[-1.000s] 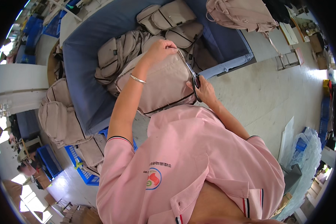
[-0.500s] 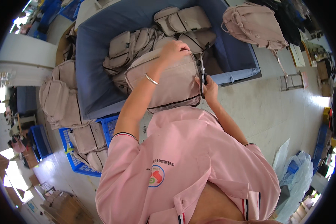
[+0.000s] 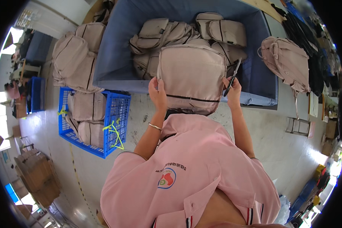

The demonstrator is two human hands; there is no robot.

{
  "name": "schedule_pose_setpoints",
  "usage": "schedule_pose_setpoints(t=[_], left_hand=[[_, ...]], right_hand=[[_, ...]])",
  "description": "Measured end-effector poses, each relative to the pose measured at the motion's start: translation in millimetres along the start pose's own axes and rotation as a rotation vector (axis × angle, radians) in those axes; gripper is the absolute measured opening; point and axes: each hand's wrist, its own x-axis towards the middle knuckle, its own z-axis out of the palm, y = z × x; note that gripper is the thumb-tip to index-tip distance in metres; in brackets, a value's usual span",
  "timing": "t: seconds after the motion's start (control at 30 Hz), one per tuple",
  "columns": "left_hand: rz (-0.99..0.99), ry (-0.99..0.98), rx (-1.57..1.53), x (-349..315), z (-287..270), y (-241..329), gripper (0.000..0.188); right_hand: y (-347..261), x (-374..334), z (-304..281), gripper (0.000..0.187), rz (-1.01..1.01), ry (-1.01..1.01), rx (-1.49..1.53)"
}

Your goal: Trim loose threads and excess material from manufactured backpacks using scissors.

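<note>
Right now your left hand (image 3: 157, 92) grips the beige backpack's (image 3: 192, 78) side, while your right hand (image 3: 233, 91) holds scissors (image 3: 232, 76) against its other edge.

Down at my far left, on the floor, I see a stack of brown cardboard boxes (image 3: 38, 176), flat-sided and plain, with a smaller carton (image 3: 16, 107) further up along the same edge. On my right, pale sheets of paper (image 3: 314, 104) lie on a surface near the dark clothes, and a small pinkish card (image 3: 311, 130) sits just below them. On my own pink shirt there is a round badge (image 3: 167, 178) in red, green and white, with a short line of dark print above it.
</note>
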Motion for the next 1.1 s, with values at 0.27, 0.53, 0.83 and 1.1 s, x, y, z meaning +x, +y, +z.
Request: schedule_pose_setpoints(t=[0.27,0.53,0.83,1.1], left_hand=[[-0.126,-0.032,-0.186,11,12,-25,0.022],[-0.287,-0.085,-0.377,8,-7,29,0.014],[-0.113,-0.026,-0.468,32,-172,95,0.013],[-0.038,0.461,-0.476,97,-344,84,0.011]], right_hand=[[0,-10,-1,0.016,0.007,-0.038,0.045],[-10,-36,-19,0.016,0.013,-0.072,0.042],[-25,-83,67,0.012,0.196,-0.395,0.122],[-1,-70,158,0.013,0.283,-0.519,-0.015]])
